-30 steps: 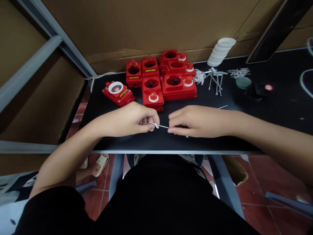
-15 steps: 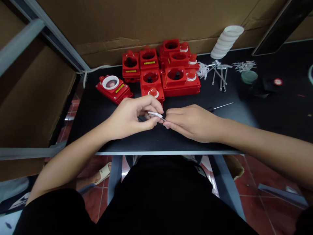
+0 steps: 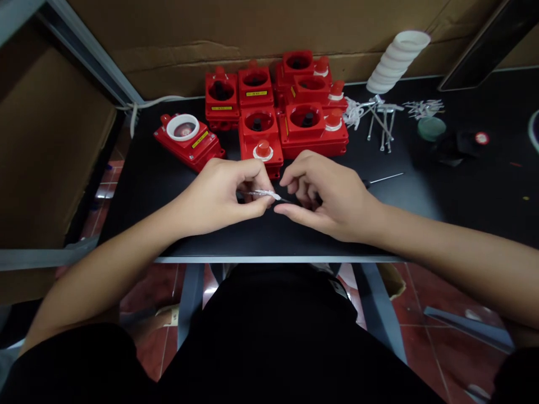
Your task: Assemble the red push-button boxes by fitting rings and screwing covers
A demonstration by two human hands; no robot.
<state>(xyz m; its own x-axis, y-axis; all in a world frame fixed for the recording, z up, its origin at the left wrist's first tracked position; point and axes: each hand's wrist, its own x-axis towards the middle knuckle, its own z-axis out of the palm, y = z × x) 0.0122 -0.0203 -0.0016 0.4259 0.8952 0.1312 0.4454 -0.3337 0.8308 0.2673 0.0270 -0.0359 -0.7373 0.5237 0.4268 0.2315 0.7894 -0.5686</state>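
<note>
My left hand (image 3: 219, 196) is closed, pinching a thin metal rod with a white wrapping (image 3: 266, 194) between thumb and fingers. The rod's bare tip points right, toward my right hand (image 3: 332, 196). That hand is beside the tip, its thumb stretched out below and its bent fingers raised apart from the thumb. I see nothing held in it, though its palm side is partly hidden. Just beyond both hands stands a red box with a round opening and a red cap in a white ring (image 3: 261, 132).
Several more red boxes (image 3: 314, 148) are grouped behind, and one with a white ring (image 3: 189, 140) lies left. To the right are a screwdriver (image 3: 385, 178), metal rods (image 3: 382, 126), white strips (image 3: 354, 114), a greenish round dish (image 3: 431, 129) and stacked white rings (image 3: 396, 62).
My right hand has let go of the rod's tip; its fingers have lifted and spread from the thumb. My left hand keeps the rod. The view has shifted slightly.
</note>
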